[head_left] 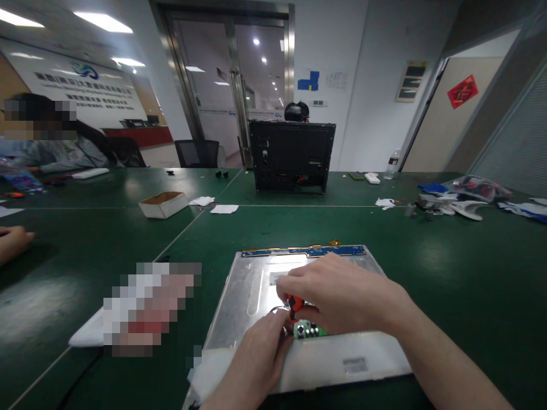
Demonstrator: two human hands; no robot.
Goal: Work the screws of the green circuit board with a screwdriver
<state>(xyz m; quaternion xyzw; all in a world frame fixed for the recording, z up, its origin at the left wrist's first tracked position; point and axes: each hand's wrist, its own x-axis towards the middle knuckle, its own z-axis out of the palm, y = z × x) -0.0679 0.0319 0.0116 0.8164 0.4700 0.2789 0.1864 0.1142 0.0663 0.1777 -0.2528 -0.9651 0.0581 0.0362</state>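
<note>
A metal-backed display panel (pixel 231 307) lies flat on the table in front of me, with a blue circuit strip (pixel 294 251) along its far edge. My right hand (pixel 337 290) is closed around a screwdriver (pixel 294 304) with a red and black handle, held above a green circuit board (pixel 308 329). The screwdriver's tip is hidden behind my fingers. Beside the board, my left hand (pixel 267 347) rests on the panel with its fingers drawn together. Whatever those fingertips grip, if anything, is hidden. A white strip (pixel 333 359) covers the panel's near side.
Left of the panel lies a blurred-out white object (pixel 89 327). An open white box (pixel 164 205) sits farther back, near a standing black monitor (pixel 293 154). Parts and a plastic bag (pixel 478 187) lie at the right. Another person's hand (pixel 13 244) rests at the left edge.
</note>
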